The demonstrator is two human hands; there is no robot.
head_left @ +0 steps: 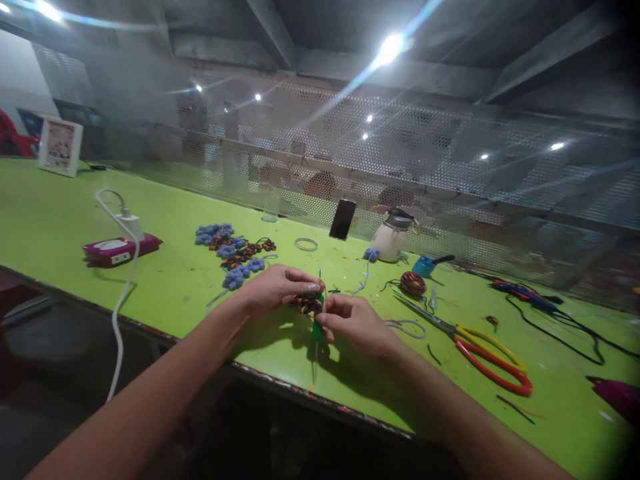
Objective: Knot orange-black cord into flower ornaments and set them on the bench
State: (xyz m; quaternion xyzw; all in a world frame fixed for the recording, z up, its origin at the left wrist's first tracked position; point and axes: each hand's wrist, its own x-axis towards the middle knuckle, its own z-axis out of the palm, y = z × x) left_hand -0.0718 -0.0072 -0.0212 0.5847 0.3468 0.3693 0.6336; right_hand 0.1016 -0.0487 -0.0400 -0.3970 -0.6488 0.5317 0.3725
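Evidently the crocheted piece [307, 304] is small and bunched, its dark yarn flecked with orange and red, its surface knobbly with looped stitches; part of it is hidden by the fingers. It is held just above the table [50, 213], close to the near edge and about midway along the part in view. The left hand [277, 287] has its thumb and fingers pinched together on the piece's upper left side. The right hand [357, 323] is closed around a green-handled hook [318, 327], which stands nearly upright against the piece, its thin metal tip pointing up. A bright orange strand [325, 293] runs beside the tip. Further from the near edge, left of the hands, lie blue and multicoloured crocheted pieces [236, 277]; toward the right end sit a similar yarn ball [413, 284] and scissors [453, 328].
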